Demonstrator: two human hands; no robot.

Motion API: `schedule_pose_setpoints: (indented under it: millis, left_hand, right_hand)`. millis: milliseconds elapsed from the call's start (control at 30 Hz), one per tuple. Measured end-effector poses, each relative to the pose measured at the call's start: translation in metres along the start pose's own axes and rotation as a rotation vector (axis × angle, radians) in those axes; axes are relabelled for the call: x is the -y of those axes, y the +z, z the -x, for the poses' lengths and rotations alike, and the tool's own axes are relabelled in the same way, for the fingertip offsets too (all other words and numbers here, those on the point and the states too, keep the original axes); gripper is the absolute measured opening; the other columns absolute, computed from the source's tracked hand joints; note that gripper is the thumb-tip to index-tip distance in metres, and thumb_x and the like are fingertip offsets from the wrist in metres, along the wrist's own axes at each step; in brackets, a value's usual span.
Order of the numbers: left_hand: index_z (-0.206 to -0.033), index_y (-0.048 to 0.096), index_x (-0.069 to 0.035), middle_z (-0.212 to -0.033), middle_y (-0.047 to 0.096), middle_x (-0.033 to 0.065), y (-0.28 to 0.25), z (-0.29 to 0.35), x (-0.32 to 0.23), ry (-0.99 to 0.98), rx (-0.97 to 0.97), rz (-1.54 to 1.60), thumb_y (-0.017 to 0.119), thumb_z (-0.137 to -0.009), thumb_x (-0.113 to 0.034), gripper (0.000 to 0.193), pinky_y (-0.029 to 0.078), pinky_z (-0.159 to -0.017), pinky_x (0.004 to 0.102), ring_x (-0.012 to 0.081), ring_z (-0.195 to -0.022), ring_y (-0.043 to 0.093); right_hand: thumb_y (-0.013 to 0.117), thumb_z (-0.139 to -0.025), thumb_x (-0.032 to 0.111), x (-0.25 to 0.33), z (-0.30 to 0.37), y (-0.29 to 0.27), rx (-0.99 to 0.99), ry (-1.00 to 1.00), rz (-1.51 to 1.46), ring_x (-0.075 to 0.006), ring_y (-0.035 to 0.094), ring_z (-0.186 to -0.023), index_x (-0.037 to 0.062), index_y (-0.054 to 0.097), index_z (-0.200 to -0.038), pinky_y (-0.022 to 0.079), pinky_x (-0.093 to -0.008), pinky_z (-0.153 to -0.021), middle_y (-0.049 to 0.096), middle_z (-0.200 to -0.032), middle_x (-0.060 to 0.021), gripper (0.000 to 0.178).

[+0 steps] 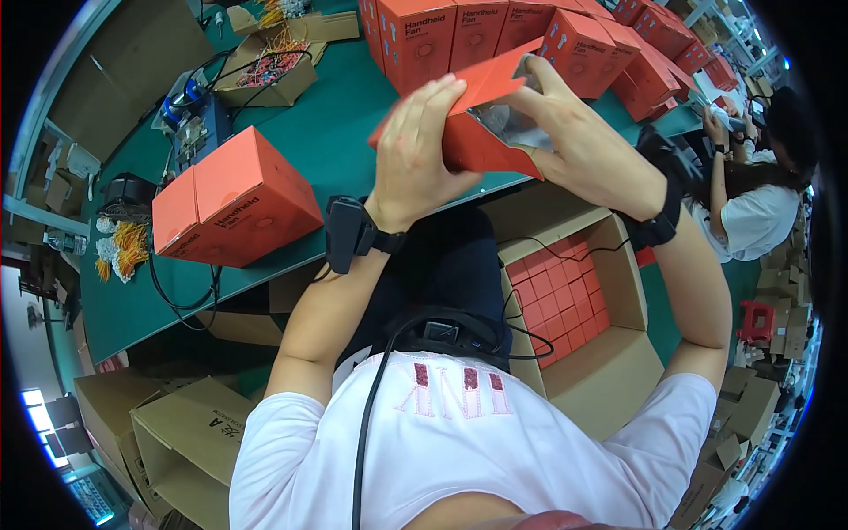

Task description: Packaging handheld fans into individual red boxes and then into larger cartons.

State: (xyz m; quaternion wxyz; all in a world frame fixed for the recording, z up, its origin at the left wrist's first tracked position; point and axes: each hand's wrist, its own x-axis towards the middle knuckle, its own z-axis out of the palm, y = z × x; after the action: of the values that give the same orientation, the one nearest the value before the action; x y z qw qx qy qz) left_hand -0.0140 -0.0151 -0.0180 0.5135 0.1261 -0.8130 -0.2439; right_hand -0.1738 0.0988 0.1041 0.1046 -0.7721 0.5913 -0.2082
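Both hands are raised over the near edge of the green table (pixel 340 141) in the head view, at either end of one red box (pixel 474 144). Left hand (pixel 413 159) is partly open, its fingers nearly straight and close together, laid against the left part of the box, with the thumb reaching right along the lower edge; it steadies the box from that side. Right hand (pixel 574 132) is half open and bent around the box's open end, fingers curled at the upper rim and the thumb side near the mouth. Whether its fingertips grip the cardboard or something inside cannot be told.

The box is held tilted, clear of the tabletop, its mouth turned right. A red flap (pixel 495 81), slightly blurred, stands up along the top, and something pale grey and shiny (pixel 521 131) shows within.

Two closed red boxes (pixel 243 199) stand touching on the table to the left, and rows of red boxes (pixel 422 44) stand at the back. Below the right forearm, an open brown carton (pixel 601 380) holds a tight grid of small red boxes (pixel 561 300).
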Motion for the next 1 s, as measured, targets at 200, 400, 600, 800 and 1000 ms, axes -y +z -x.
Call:
schedule_pose_setpoints:
  millis: [200,400,600,800,1000]
  left_hand:
    - [-0.138,0.047,-0.015,-0.136,0.051,0.0136,0.003,-0.004,0.033,0.148,0.186,-0.508,0.087,-0.056,-0.018,0.091,0.039,-0.106,0.0529,0.0339,-0.126,0.049]
    - [-0.141,0.047,-0.016,-0.143,0.047,0.0115,-0.003,0.027,0.048,-0.075,0.336,-0.777,0.085,-0.069,-0.031,0.082,0.026,-0.109,0.0641,0.0289,-0.136,0.042]
    - [-0.141,0.047,-0.011,-0.144,0.046,0.0170,0.007,0.009,0.037,-0.223,0.404,-0.776,0.081,-0.071,-0.050,0.088,0.023,-0.110,0.0670,0.0345,-0.137,0.039]
    - [-0.148,0.038,-0.008,-0.143,0.048,0.0160,0.041,-0.033,0.053,-0.211,0.651,-0.525,0.080,-0.067,-0.051,0.100,0.015,-0.116,0.0642,0.0356,-0.138,0.038]
    - [-0.141,0.045,-0.004,-0.134,0.054,0.0157,0.028,-0.036,0.061,-0.202,0.654,-0.452,0.082,-0.064,-0.054,0.099,0.018,-0.116,0.0635,0.0335,-0.131,0.045]
  right_hand:
    - [0.070,-0.080,0.002,-0.076,-0.006,0.045,-0.220,0.019,-0.120,-0.0368,0.049,-0.124,0.0046,0.058,-0.117,0.042,-0.0397,-0.103,0.043,-0.135,-0.0165,0.039]
    - [0.068,-0.083,0.004,-0.152,0.032,0.077,-0.202,0.082,-0.057,-0.0367,0.049,-0.128,0.0052,0.057,-0.095,0.041,-0.0401,-0.103,0.048,-0.140,-0.0156,0.016]
    - [0.065,-0.088,0.007,-0.150,0.044,0.080,-0.393,0.132,-0.018,-0.0322,0.058,-0.117,0.0047,0.064,-0.101,0.045,-0.0361,-0.098,0.061,-0.121,-0.0148,0.014]
    - [0.064,-0.086,0.021,-0.136,-0.006,0.073,-0.178,0.295,-0.059,-0.0328,0.067,-0.091,-0.0003,0.072,-0.097,0.051,-0.0379,-0.082,0.068,-0.087,-0.0162,0.025]
    - [0.068,-0.085,0.020,-0.142,-0.008,0.072,-0.106,0.383,-0.051,-0.0253,0.066,-0.072,-0.0037,0.071,-0.095,0.051,-0.0354,-0.068,0.068,-0.078,-0.0184,0.026]
